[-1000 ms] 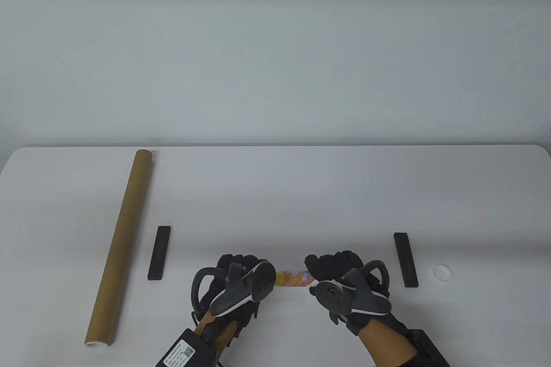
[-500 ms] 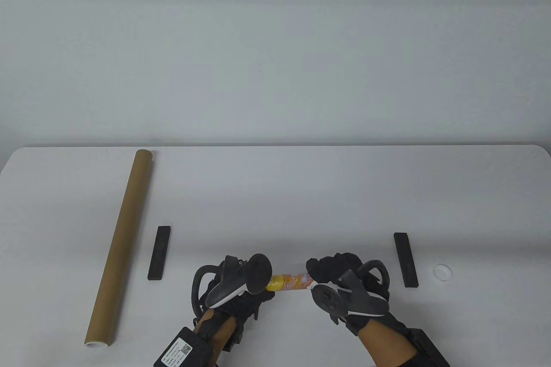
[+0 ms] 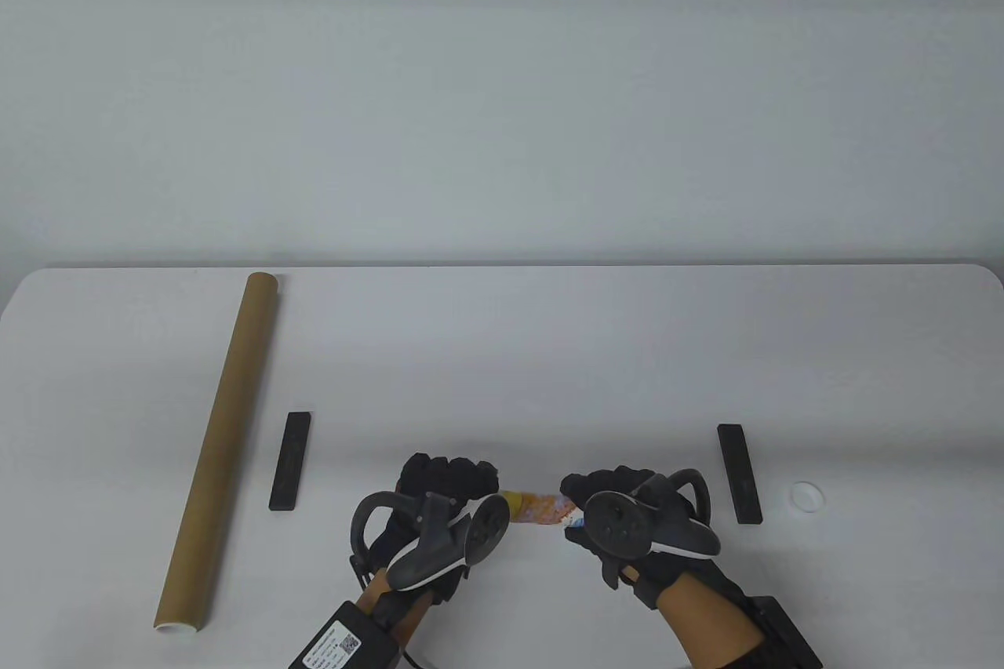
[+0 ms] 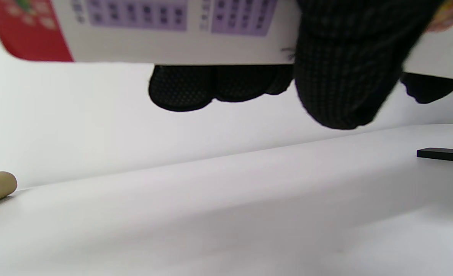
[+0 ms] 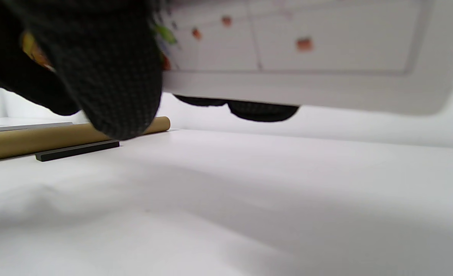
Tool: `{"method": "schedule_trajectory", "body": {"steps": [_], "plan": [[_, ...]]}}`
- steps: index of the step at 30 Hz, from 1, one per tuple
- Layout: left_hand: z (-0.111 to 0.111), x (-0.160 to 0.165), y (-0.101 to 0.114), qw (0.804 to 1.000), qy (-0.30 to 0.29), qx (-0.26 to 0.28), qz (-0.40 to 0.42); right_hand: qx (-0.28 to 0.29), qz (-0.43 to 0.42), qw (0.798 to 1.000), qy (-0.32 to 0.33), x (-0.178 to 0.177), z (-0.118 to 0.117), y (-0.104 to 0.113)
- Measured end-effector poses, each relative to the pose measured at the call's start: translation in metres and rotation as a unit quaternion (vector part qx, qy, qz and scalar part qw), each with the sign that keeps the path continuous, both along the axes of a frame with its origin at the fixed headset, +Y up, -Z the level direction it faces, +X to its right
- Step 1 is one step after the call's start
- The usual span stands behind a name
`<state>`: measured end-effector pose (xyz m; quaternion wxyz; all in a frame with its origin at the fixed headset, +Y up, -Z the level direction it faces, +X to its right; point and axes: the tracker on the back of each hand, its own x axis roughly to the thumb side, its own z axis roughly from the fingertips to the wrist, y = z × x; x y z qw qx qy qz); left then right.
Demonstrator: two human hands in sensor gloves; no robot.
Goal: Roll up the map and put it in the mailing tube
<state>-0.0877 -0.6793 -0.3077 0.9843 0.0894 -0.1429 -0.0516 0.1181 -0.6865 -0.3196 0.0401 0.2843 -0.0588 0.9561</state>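
The rolled map (image 3: 537,507) lies crosswise near the table's front edge, with an orange and yellow stretch showing between my hands. My left hand (image 3: 447,485) grips its left part and my right hand (image 3: 608,489) grips its right part. In the left wrist view the map (image 4: 165,30) is white with purple blocks and a red corner, held by the fingers (image 4: 345,76). In the right wrist view the map (image 5: 306,50) is held above the table. The brown mailing tube (image 3: 223,441) lies at the far left, away from both hands.
Two black bars lie on the white table (image 3: 510,355): one (image 3: 289,460) right of the tube, one (image 3: 739,473) right of my right hand. A small white cap (image 3: 806,496) lies at the far right.
My left hand rotated about the roll, its tracker tipping up and then back down. My right hand turned too, and its tracker now faces up. The roll stayed in place.
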Motion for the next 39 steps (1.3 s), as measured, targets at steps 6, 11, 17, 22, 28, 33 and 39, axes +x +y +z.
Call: {"method": "schedule_trajectory", "body": {"steps": [6,11,17,22,28,33,39], "plan": [[-0.003,-0.002,-0.001,0.999,0.006,-0.038,0.012,0.043,0.031,0.999,0.003,-0.004,0.005,0.000],[-0.009,-0.007,-0.004,0.994,0.016,-0.102,0.043,0.084,0.052,0.995,0.005,-0.008,0.010,0.002],[-0.014,-0.012,-0.008,0.980,0.017,-0.183,0.080,0.092,0.071,0.993,0.011,-0.012,0.012,0.004],[-0.010,-0.007,-0.009,0.991,0.015,-0.123,0.046,0.055,0.062,0.997,0.005,-0.009,0.006,0.001],[-0.005,-0.011,-0.002,0.999,0.022,-0.032,-0.011,-0.039,0.004,0.999,-0.008,0.004,-0.006,-0.004],[-0.006,-0.015,0.000,1.000,0.019,-0.007,-0.005,-0.090,-0.022,0.996,-0.003,0.008,-0.011,-0.010],[-0.007,-0.010,-0.001,0.999,0.014,-0.034,-0.001,-0.031,0.007,0.999,-0.007,0.001,-0.004,-0.006]]}}
